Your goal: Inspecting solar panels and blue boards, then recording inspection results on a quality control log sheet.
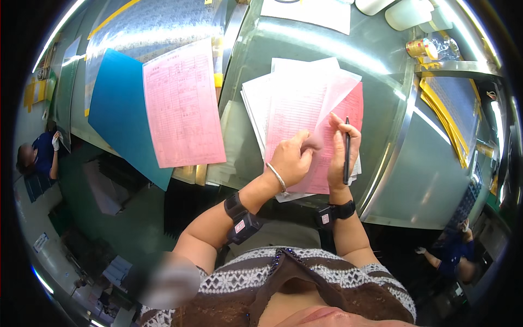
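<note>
A stack of white and pink paper sheets lies before me on the green-grey table (381,117). The top pink sheet (297,103) is partly lifted, its right edge curling over a redder pink sheet (351,103) beneath. My left hand (293,159), with a bracelet at the wrist, is closed in a pinch at the lifted sheet's curled edge. On the right side of the stack is my right hand (343,150), with a black pen (347,155) held upright along its fingers. Its palm faces the curled paper; whether it touches the sheet I cannot tell.
Left of the stack, a pink printed form (182,109) overlaps a blue folder (117,114). A tape roll (422,49) and white containers (408,14) stand at the far right. Yellow-edged sheets (444,120) lie beyond a metal ledge. Other people (43,152) work at both sides.
</note>
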A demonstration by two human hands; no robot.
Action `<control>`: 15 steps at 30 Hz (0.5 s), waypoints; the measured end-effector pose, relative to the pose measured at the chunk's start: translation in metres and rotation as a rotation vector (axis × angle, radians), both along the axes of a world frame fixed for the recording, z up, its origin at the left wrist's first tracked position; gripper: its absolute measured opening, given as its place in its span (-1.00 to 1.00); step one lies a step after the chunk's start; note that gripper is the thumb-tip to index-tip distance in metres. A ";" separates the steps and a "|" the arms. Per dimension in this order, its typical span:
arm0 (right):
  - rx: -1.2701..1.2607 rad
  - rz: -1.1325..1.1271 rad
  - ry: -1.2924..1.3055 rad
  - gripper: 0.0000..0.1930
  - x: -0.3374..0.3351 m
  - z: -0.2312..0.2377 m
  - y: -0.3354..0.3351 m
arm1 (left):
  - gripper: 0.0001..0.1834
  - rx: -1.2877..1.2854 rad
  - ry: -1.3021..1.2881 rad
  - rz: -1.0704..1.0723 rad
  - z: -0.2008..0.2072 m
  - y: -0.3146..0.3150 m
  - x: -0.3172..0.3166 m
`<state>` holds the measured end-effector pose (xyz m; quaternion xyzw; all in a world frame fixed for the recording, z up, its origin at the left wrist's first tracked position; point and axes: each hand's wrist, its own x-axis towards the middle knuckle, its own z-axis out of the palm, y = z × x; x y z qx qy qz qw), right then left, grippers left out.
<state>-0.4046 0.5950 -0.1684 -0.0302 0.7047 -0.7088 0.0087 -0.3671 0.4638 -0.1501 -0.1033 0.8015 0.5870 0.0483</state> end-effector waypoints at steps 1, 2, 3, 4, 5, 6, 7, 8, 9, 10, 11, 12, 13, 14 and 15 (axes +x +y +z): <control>0.036 0.000 0.029 -0.81 0.002 -0.002 -0.007 | -0.81 0.108 -0.018 0.015 0.006 -0.004 0.000; 0.037 -0.003 0.021 -0.81 0.003 -0.004 -0.008 | -0.83 0.222 -0.035 0.027 0.012 -0.006 -0.001; 0.216 0.034 0.140 -0.78 0.003 -0.006 -0.008 | -0.83 0.224 -0.044 0.025 0.020 -0.010 -0.001; 0.393 0.072 0.261 -0.74 0.004 -0.008 -0.009 | -0.79 0.100 -0.019 0.032 0.028 -0.016 -0.001; 0.386 0.070 0.266 -0.69 0.005 -0.009 -0.011 | -0.76 -0.023 0.006 0.038 0.031 -0.022 0.000; 0.388 0.066 0.259 -0.69 0.005 -0.010 -0.012 | -0.76 -0.022 0.000 0.033 0.031 -0.028 0.002; 0.432 0.086 0.282 -0.70 0.006 -0.010 -0.012 | -0.71 -0.123 0.036 0.079 0.031 -0.037 0.004; 0.477 0.104 0.304 -0.70 0.007 -0.010 -0.013 | -0.66 -0.224 0.072 0.124 0.030 -0.045 0.006; 0.477 0.103 0.300 -0.70 0.006 -0.008 -0.015 | -0.49 -0.308 0.145 0.174 0.027 -0.052 0.007; 0.513 0.134 0.318 -0.71 0.005 -0.004 -0.016 | -0.49 -0.304 0.141 0.169 0.025 -0.056 0.003; 0.550 0.166 0.336 -0.72 0.004 -0.001 -0.018 | -0.42 -0.449 0.337 0.179 0.023 -0.061 -0.003; 0.554 0.163 0.330 -0.72 0.004 0.000 -0.018 | -0.36 -0.591 0.536 0.188 0.023 -0.064 -0.006; 0.577 0.164 0.337 -0.73 0.003 0.000 -0.017 | -0.30 -0.614 0.498 0.074 0.027 -0.063 -0.001; 0.601 0.165 0.345 -0.74 0.003 0.000 -0.016 | -0.30 -0.613 0.495 0.071 0.029 -0.062 0.001; 0.602 0.164 0.341 -0.74 0.005 -0.003 -0.014 | -0.37 -0.682 0.532 -0.034 0.030 -0.057 0.001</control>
